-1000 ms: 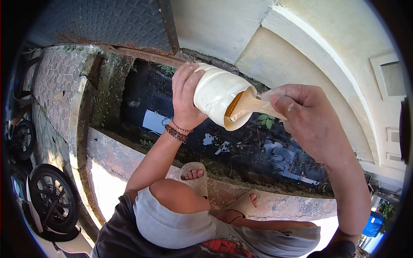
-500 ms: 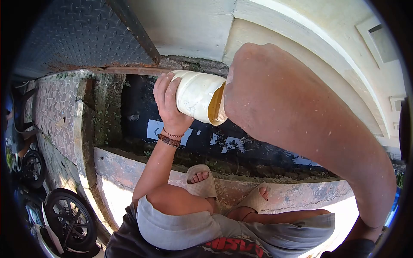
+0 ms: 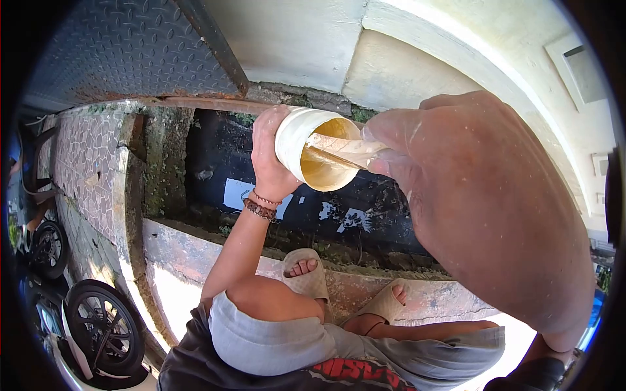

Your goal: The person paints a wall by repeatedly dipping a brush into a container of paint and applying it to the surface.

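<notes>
My left hand (image 3: 267, 153), with two bracelets at its wrist, is wrapped round a cream-white plastic jar (image 3: 291, 144). The jar lies tilted, its open mouth facing right and partly towards me; yellowish smears coat the inside. Between thumb and fingers, my right hand (image 3: 443, 140) pinches a flat, pale-smeared stick (image 3: 345, 151). The stick's far end reaches inside the jar, and its near end is hidden in my grip. Both hands are held out over a ditch of dark water (image 3: 261, 169).
My sandalled feet (image 3: 306, 274) rest on the ditch's near concrete ledge (image 3: 189, 251). Beyond the water stands a pale wall (image 3: 293, 45), with a rusty patterned metal plate (image 3: 143, 49) at upper left. Parked motorbikes show a wheel (image 3: 104, 329) at lower left.
My right hand has drawn back to the right, bringing the stick into view. The jar has shifted slightly right and turned its mouth more towards me.
</notes>
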`<move>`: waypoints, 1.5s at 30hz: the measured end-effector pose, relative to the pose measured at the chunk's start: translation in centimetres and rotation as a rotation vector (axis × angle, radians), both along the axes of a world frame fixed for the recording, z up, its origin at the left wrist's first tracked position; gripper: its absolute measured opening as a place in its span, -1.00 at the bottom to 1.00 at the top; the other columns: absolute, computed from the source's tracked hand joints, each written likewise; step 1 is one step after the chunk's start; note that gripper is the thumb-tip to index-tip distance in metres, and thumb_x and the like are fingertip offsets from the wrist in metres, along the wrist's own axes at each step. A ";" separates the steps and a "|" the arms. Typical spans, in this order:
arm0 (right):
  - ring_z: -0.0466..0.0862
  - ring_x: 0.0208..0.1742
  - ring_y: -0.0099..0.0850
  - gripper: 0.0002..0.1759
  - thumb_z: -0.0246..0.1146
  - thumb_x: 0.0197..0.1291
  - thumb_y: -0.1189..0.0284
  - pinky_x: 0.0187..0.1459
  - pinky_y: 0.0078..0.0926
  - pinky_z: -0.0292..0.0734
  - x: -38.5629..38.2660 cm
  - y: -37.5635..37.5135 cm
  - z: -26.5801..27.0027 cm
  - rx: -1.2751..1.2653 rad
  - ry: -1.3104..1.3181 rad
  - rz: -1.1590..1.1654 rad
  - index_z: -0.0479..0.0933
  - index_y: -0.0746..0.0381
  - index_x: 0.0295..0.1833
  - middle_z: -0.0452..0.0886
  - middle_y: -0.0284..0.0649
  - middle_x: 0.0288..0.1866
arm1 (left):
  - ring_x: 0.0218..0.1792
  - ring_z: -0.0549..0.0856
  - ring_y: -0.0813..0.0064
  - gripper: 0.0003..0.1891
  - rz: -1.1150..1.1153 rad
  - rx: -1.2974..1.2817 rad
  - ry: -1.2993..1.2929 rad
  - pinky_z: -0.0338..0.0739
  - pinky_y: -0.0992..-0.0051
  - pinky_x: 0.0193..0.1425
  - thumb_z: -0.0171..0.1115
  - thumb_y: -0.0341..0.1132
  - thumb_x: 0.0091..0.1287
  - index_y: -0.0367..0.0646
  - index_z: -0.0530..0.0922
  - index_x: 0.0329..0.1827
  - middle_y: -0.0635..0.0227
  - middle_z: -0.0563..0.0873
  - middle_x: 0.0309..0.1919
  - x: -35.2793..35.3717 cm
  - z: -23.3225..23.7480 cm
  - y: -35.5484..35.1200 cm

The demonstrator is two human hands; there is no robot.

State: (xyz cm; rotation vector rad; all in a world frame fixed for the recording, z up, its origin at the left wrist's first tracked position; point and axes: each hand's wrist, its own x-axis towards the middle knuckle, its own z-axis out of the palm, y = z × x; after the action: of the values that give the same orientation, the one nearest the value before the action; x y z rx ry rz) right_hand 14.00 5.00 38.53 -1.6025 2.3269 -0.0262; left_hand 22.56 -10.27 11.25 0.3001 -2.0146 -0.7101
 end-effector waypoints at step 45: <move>0.42 -0.35 -0.60 -0.72 0.04 0.48 0.30 -0.28 -0.62 0.39 -11.9 3.5 -54.3 -0.801 -1.220 -0.791 0.40 0.30 0.08 0.49 -0.36 -0.33 | 0.27 0.46 0.13 0.27 -0.089 0.638 -0.729 0.35 0.15 0.39 0.69 0.10 -0.28 -0.16 0.03 0.44 0.04 0.35 0.29 11.3 8.2 -1.0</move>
State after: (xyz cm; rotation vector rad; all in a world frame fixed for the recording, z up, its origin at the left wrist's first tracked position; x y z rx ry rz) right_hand 2.10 8.51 -15.79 -0.3717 1.7066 -1.7010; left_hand 33.84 -11.28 19.43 0.9572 -2.4210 -1.4544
